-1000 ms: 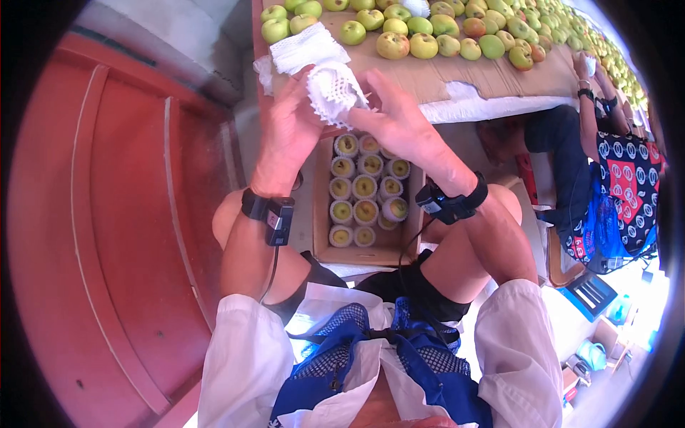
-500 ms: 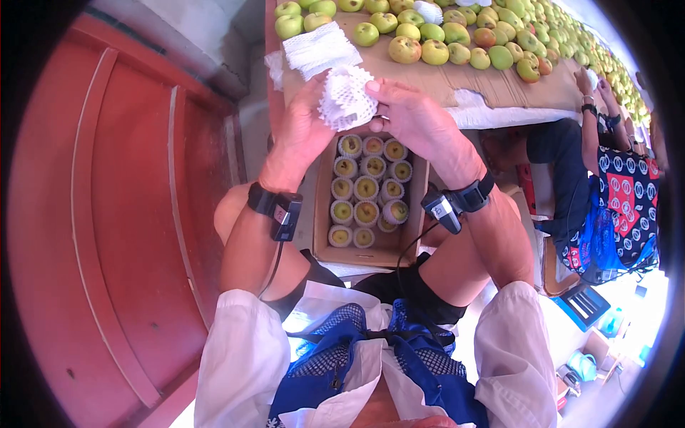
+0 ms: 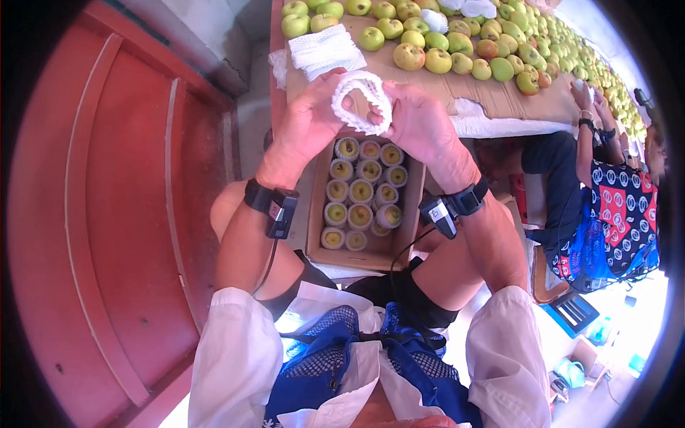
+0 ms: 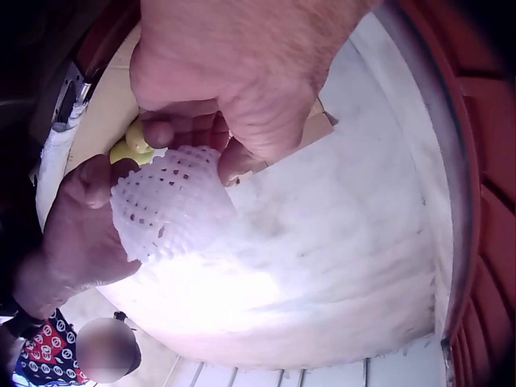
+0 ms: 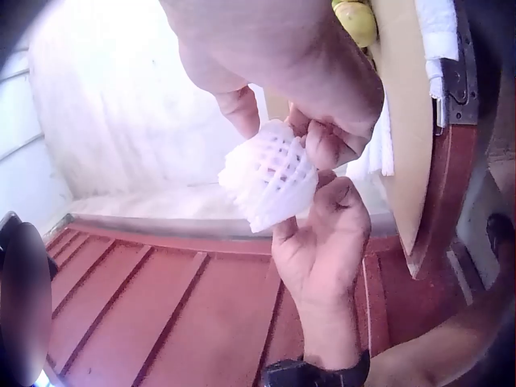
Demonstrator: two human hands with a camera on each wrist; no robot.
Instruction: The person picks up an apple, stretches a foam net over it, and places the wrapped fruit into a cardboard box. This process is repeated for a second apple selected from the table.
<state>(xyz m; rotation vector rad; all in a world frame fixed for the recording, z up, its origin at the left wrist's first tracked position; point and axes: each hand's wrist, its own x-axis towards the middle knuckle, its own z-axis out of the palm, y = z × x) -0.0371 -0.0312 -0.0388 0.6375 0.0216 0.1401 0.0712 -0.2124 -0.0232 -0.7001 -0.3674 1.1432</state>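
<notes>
Both hands hold one white foam net sleeve (image 3: 362, 89) above a cardboard box (image 3: 318, 207). My left hand (image 3: 308, 121) pinches its left rim and my right hand (image 3: 417, 121) pinches its right rim, so the sleeve's mouth is stretched into a ring. The sleeve (image 4: 173, 205) shows between the fingers in the left wrist view, and the same sleeve (image 5: 270, 173) in the right wrist view. The box holds several yellow-green apples (image 3: 360, 192) wrapped in foam nets, in rows. No fruit is inside the held sleeve.
A table covered with cardboard (image 3: 457, 89) carries many loose green apples (image 3: 439, 60) and a stack of foam nets (image 3: 325, 50). Another seated person (image 3: 606, 185) works at the right. A red metal door (image 3: 121, 214) lies on the left.
The crumpled sleeve has been pulled open into a round ring between the two hands. Both hands stayed above the box's far end.
</notes>
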